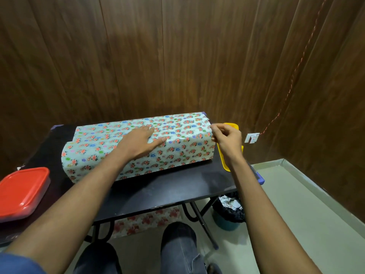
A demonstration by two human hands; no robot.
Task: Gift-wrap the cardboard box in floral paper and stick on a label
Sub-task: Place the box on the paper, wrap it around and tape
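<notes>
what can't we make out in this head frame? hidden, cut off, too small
- Cardboard box: fully covered by the floral wrapping paper; its surface is unseen.
- Right hand: fingers curled at the paper's right end; whether they pinch tape or just paper is too small to tell.
- Yellow plastic tray: mostly behind the right hand and forearm.
- Red-lidded plastic container: cut off by the left edge.
- Label: none visible.

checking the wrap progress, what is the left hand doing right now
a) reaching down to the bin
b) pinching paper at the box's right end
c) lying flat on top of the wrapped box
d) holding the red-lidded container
c: the left hand lies flat, fingers straight, on the floral paper over the box top.
</notes>
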